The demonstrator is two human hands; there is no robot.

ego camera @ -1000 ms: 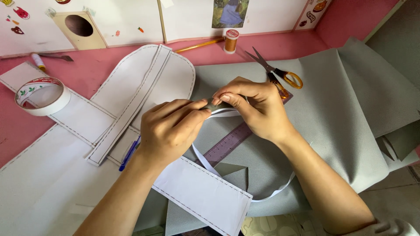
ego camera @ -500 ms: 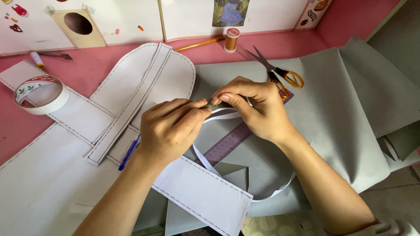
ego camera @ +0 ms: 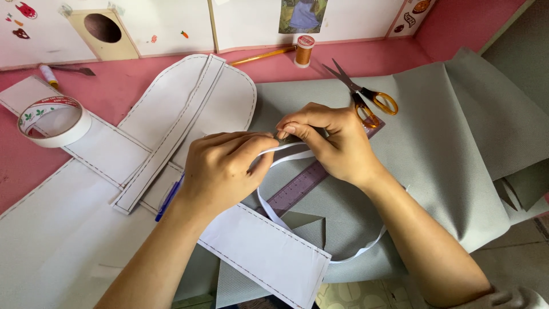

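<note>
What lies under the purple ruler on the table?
The purple ruler rests on grey fabric. A white strip crosses over it. Its upper end is hidden beneath the right hand.

Hidden under both hands [ego camera: 274,157]: middle of the ruler [ego camera: 297,189] and the white strip's [ego camera: 269,209] pinched end. At 5 o'clock, grey fabric [ego camera: 446,149] cut off by the edge.

Hands [ego camera: 280,157] a touch further apart.
</note>
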